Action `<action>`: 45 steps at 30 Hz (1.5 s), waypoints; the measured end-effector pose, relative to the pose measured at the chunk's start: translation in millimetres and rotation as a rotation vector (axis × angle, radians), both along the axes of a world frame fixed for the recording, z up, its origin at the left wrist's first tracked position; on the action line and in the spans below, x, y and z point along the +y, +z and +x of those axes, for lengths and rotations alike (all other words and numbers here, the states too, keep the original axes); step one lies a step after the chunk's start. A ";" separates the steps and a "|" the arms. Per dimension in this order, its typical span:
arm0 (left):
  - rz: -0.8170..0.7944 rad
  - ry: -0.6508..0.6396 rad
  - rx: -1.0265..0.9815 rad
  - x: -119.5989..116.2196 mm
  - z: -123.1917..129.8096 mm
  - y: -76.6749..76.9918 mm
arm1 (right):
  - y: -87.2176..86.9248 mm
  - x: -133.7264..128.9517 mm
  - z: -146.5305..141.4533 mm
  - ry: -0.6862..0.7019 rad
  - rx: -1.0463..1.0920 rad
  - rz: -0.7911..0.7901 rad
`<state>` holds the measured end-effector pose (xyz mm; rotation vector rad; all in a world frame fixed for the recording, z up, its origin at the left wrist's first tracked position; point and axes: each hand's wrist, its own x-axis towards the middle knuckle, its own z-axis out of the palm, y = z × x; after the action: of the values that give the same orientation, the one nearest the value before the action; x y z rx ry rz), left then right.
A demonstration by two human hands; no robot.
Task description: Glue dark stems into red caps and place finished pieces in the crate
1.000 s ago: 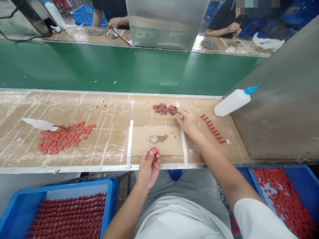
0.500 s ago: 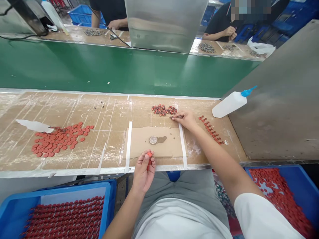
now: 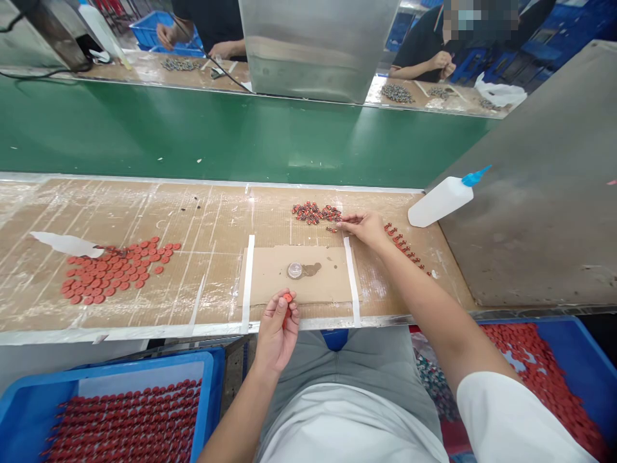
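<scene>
My left hand (image 3: 278, 331) is closed near the table's front edge, fingers wrapped round small red discs (image 3: 288, 298); one shows at the fingertips and more red shows in the palm. My right hand (image 3: 365, 229) reaches to the right end of a pile of small red-and-dark metal parts (image 3: 308, 212). Its thumb and forefinger are pinched together, and what they hold, if anything, is too small to make out. One loose part (image 3: 331, 229) lies just left of those fingertips. Between the hands, a small round clear dish (image 3: 295, 270) sits on a taped cardboard sheet (image 3: 270, 283) beside a wet stain.
Red discs (image 3: 106, 273) lie heaped at the left. Rows of assembled red pieces (image 3: 405, 247) and a tilted white bottle (image 3: 441, 202) with blue nozzle are at the right, by a metal panel (image 3: 535, 186). Blue bins (image 3: 209, 386) flank my lap. Two people work across the green divider (image 3: 193, 135).
My right hand has shifted slightly right, away from the loose part at its fingertips. My left hand stays put with the red discs. Across the divider, a person's hand has risen.
</scene>
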<state>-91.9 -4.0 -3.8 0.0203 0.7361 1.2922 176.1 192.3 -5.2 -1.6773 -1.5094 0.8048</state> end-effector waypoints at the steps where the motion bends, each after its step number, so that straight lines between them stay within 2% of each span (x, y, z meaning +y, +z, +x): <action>1: -0.001 0.000 -0.003 0.3 0.0 0.3 | -0.3 0.7 3.1 -0.005 0.009 0.009; 8: -0.004 -0.004 -0.009 4.0 0.8 1.3 | -1.6 -0.1 18.5 0.047 0.021 -0.040; 12: 0.002 -0.004 -0.011 3.7 0.8 0.8 | 0.0 -2.1 17.5 -0.005 0.028 -0.051; 16: -0.002 -0.004 -0.011 3.4 0.7 0.6 | 0.7 -2.7 17.2 0.025 -0.020 -0.032; 21: -0.007 -0.004 0.004 4.3 1.3 0.6 | 0.8 -3.4 15.8 0.005 0.038 -0.045; 25: 0.004 -0.025 0.043 3.9 5.5 4.1 | 9.1 -9.5 4.9 -0.008 0.248 -0.082; 30: 0.001 -0.165 0.062 7.7 21.6 20.7 | 29.9 -32.5 -15.8 0.037 0.517 -0.090; 33: 0.017 -0.246 0.070 17.2 38.4 32.7 | 44.8 -55.9 -27.1 0.052 0.577 -0.006; 36: 0.078 -0.276 0.050 31.8 57.2 44.1 | 61.5 -83.7 -34.7 0.116 0.525 0.192; 40: 0.183 -0.336 -0.039 47.6 75.1 59.7 | 81.6 -115.0 -35.3 0.232 0.281 0.436; 45: 0.194 -0.387 -0.065 50.3 82.3 69.3 | 90.7 -132.3 -24.8 0.333 0.018 0.514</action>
<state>-9.7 46.3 65.5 0.2643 0.5178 0.9834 151.3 60.0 85.5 -1.0570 -1.8215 0.5282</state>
